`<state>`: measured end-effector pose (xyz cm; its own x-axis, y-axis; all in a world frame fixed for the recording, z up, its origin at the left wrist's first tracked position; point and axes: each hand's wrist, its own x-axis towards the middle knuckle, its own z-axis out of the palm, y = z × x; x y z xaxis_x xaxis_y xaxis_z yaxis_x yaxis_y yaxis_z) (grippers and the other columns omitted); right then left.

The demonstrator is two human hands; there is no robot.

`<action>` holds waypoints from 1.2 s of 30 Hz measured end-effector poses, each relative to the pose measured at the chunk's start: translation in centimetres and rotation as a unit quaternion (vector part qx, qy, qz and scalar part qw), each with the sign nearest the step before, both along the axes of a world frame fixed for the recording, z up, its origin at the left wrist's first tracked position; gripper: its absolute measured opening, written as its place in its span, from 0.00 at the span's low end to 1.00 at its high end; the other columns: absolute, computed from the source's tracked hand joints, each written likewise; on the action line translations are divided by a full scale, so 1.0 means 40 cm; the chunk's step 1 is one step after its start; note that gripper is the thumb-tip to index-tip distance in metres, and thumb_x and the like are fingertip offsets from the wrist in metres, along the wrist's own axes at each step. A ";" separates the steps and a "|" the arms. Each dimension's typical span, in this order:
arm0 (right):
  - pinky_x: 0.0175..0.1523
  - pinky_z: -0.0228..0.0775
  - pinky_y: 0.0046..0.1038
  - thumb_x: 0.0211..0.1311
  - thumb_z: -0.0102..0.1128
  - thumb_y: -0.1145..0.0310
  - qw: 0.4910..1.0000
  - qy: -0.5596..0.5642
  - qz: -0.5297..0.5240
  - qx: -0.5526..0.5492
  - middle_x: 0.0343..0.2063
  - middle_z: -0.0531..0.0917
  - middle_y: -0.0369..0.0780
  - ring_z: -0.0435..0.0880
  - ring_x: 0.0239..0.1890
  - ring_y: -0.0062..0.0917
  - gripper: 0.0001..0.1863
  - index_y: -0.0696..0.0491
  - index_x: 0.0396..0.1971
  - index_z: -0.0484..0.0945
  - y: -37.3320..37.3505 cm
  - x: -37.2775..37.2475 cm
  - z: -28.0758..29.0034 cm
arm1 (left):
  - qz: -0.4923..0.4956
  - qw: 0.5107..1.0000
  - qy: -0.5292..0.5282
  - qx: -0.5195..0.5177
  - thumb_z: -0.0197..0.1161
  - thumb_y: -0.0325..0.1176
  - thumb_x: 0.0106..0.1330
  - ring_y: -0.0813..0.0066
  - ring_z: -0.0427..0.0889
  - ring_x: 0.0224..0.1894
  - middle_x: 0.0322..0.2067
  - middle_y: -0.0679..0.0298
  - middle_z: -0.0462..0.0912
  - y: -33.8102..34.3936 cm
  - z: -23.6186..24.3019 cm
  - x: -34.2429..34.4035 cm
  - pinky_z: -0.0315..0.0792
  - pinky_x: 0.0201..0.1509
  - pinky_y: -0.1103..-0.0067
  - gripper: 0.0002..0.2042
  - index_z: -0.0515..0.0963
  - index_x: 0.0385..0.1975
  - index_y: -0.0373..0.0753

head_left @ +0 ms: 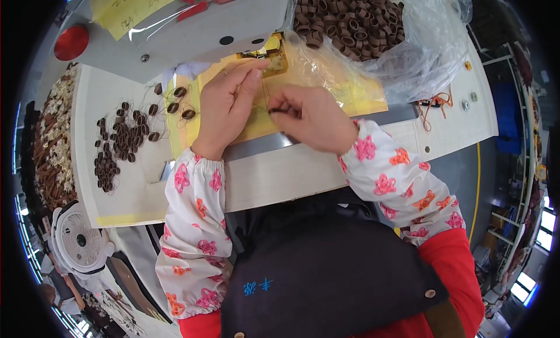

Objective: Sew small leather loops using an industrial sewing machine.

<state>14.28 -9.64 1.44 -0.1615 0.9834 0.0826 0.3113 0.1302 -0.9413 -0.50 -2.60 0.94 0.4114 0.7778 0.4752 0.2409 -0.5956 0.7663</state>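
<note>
Currently, left hand: I have the left hand (224, 104) reaching up over the yellow sheet, thumb and forefinger tips close together just below the machine's needle area; I cannot tell whether they pinch anything.
Right hand: I see the right hand (312, 116) beside it, fingers curled, thumb and fingertips pressed together on a small dark piece (273, 111); it is too small and covered for me to name.
Dark piece: it sits at the right fingertips, above the yellow sheet (350, 98), between the two hands.
Thread: I make out a thin dark thread (265, 91) running in the gap between the hands.
Machine: my view has the grey machine (192, 37) across the upper left, with a red knob (71, 43).
Rings on the left: a cluster of brown rings (125, 131) with loose thread ends lies on the white table (280, 177); a few more sit by the sheet's left edge.
Bag: a heap of brown rings (350, 23) lies at the top, in and around a clear plastic bag (434, 63).
Table's right end: I spot an orange cord (438, 104) near small round metal pieces (465, 105).
Sleeves: flowered covers (195, 221) wrap both forearms, above a dark apron (332, 268).
Lower left: a white fan (79, 239) stands beside the table.
</note>
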 end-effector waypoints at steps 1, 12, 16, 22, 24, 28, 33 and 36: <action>0.26 0.64 0.16 0.51 0.55 0.78 1.000 -0.012 0.026 -0.012 0.20 0.76 0.34 0.72 0.20 0.13 0.06 0.62 0.30 0.72 -0.026 -0.001 0.019 | -0.027 0.999 -0.015 0.010 0.53 0.36 0.62 0.71 0.72 0.20 0.24 0.58 0.76 0.008 -0.004 0.010 0.63 0.25 0.81 0.11 0.78 0.31 0.35; 0.23 0.68 0.17 0.57 0.55 0.73 0.977 0.072 0.054 -0.193 0.22 0.78 0.36 0.76 0.21 0.16 0.11 0.60 0.38 0.69 0.158 0.062 0.025 | 0.008 0.982 0.128 -0.138 0.60 0.29 0.53 0.82 0.62 0.13 0.10 0.68 0.66 0.021 0.002 -0.023 0.58 0.19 0.83 0.11 0.78 0.37 0.41; 0.23 0.68 0.19 0.54 0.57 0.72 0.988 0.032 0.024 -0.148 0.22 0.78 0.38 0.77 0.22 0.18 0.10 0.61 0.35 0.71 0.168 0.056 0.024 | 0.032 0.984 0.143 -0.103 0.61 0.30 0.52 0.81 0.63 0.13 0.10 0.67 0.67 0.035 -0.005 -0.026 0.59 0.19 0.83 0.10 0.79 0.34 0.39; 0.27 0.70 0.26 0.46 0.60 0.75 0.963 -0.134 -0.092 0.215 0.21 0.80 0.44 0.79 0.22 0.29 0.07 0.61 0.27 0.76 0.160 0.041 -0.039 | 0.115 0.967 0.137 -0.181 0.63 0.34 0.52 0.85 0.64 0.14 0.11 0.68 0.71 0.049 0.004 0.007 0.59 0.19 0.85 0.09 0.79 0.28 0.34; 0.28 0.70 0.27 0.45 0.60 0.75 0.958 -0.133 -0.115 0.226 0.21 0.79 0.45 0.79 0.23 0.34 0.06 0.60 0.25 0.77 0.163 0.038 -0.039 | 0.125 0.955 0.157 -0.220 0.63 0.35 0.54 0.91 0.62 0.17 0.13 0.73 0.71 0.057 0.003 0.008 0.57 0.20 0.88 0.11 0.79 0.30 0.33; 0.29 0.68 0.34 0.46 0.57 0.75 0.962 -0.125 -0.134 0.204 0.21 0.77 0.45 0.77 0.24 0.40 0.03 0.59 0.22 0.74 0.169 0.033 -0.040 | 0.131 0.958 0.108 -0.233 0.63 0.39 0.55 0.91 0.62 0.16 0.12 0.74 0.71 0.065 -0.023 0.003 0.57 0.20 0.88 0.12 0.80 0.26 0.34; 0.28 0.68 0.34 0.46 0.57 0.75 0.959 -0.121 -0.138 0.217 0.20 0.77 0.45 0.77 0.25 0.40 0.03 0.58 0.22 0.74 0.174 0.035 -0.045 | 0.143 0.953 0.143 -0.226 0.63 0.42 0.55 0.91 0.62 0.16 0.11 0.74 0.70 0.062 -0.002 0.011 0.57 0.19 0.88 0.14 0.79 0.23 0.35; 0.28 0.68 0.34 0.46 0.57 0.74 0.956 -0.136 -0.143 0.217 0.20 0.77 0.45 0.77 0.25 0.40 0.04 0.58 0.22 0.74 0.174 0.030 -0.044 | 0.156 0.948 0.172 -0.216 0.63 0.43 0.54 0.90 0.62 0.16 0.11 0.74 0.69 0.071 -0.018 0.000 0.57 0.19 0.87 0.15 0.79 0.22 0.35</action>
